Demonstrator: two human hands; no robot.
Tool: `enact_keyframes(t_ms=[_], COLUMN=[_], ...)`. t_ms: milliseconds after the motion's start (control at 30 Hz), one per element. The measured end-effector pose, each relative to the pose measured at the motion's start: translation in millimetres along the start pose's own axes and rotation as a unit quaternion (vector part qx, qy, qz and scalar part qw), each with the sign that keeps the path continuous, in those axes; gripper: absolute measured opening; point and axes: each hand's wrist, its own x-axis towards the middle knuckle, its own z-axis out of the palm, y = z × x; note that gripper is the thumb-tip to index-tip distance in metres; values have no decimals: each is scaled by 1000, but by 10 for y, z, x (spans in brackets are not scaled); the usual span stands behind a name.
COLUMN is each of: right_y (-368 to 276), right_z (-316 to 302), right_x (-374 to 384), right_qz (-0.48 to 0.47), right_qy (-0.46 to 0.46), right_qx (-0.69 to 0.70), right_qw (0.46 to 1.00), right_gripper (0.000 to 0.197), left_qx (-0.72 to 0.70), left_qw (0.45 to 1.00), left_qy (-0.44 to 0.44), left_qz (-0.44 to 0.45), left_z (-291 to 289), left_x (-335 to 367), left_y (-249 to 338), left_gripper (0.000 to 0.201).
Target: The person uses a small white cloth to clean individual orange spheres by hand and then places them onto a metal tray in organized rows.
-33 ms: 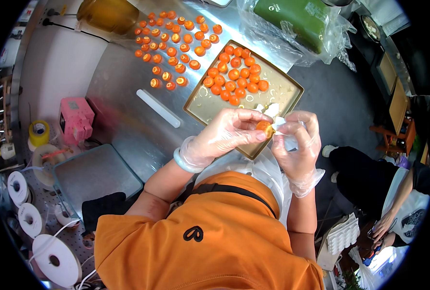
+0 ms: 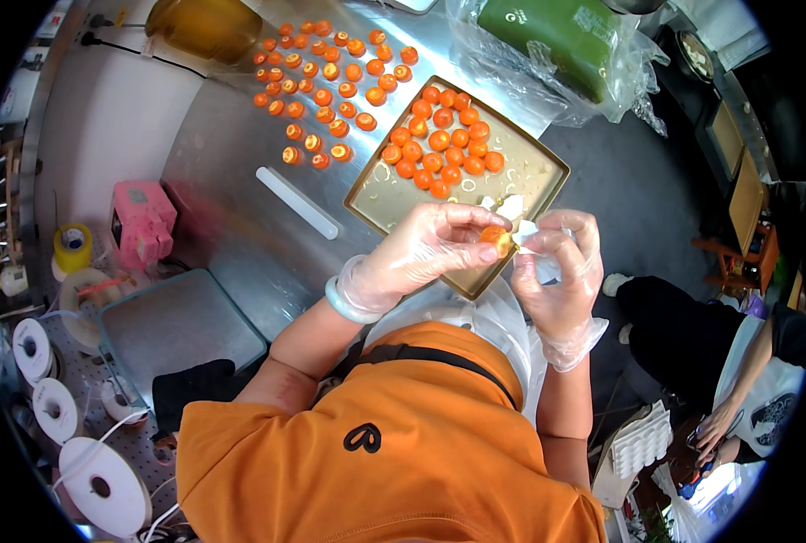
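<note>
In a clear plastic glove, my left hand (image 2: pixel 437 240) pinches a small round orange fruit (image 2: pixel 493 237) between thumb and fingers. A pale yellowish patch shows on its right end. My right hand (image 2: pixel 561 267), gloved too, is closed on a white paper-like piece (image 2: pixel 524 233) that touches or nearly touches the fruit. Both hands are over the near corner of a gold-brown tray (image 2: pixel 520 172). Several whole orange fruits (image 2: pixel 439 140) lie bunched in the tray, with pale rings and white scraps near them. More fruits with pale tops (image 2: pixel 330 72) stand spread on the metal table, beyond the tray.
A white bar (image 2: pixel 296 203) lies left of the tray. Behind it is a green roll in clear plastic (image 2: pixel 548 41). At left are a pink box-shaped device (image 2: pixel 142 223), a grey lidded bin (image 2: pixel 184 330) and white spools (image 2: pixel 104 486). Another person (image 2: pixel 738 371) is at the right.
</note>
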Motion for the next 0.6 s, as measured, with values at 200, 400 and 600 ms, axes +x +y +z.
enact_keyframes(t_ms=[200, 400, 600], right_y=[3, -23, -120], right_z=[27, 123, 280], right_x=[-8, 0, 69], right_qz=[24, 63, 243], right_qy=[-7, -17, 39], right_qx=[-23, 10, 255], right_qw=[999, 998, 935], right_gripper=[16, 14, 8], left_qx=[-23, 30, 348], left_qw=[999, 990, 867], left_qy=[28, 73, 138], left_qz=[27, 121, 329], left_z=[-164, -297, -206], left_x=[14, -15, 2], left_y=[-5, -28, -26], left_gripper=[33, 33, 37])
